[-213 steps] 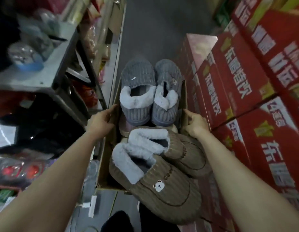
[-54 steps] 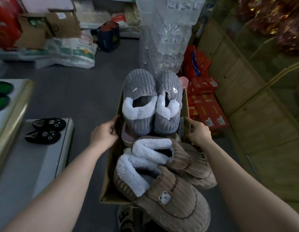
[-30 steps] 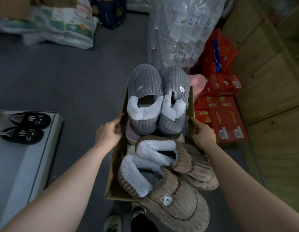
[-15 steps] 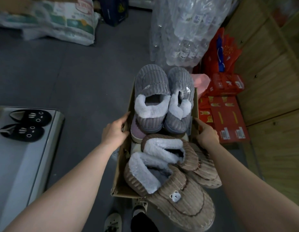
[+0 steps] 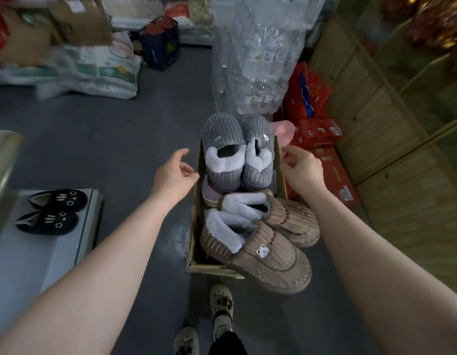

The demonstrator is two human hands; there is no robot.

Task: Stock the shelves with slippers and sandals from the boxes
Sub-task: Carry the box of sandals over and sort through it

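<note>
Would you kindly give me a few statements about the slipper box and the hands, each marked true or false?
1. The grey slippers lie at the far end of the cardboard box. True.
2. Both hands grip the brown slippers. False: the left hand and right hand hold nothing and hover beside the box's far end.
3. A pair of black slippers sits on the metal shelf at the left. True.
4. The near brown slipper carries a red star. False: it carries a white bear patch.
</note>
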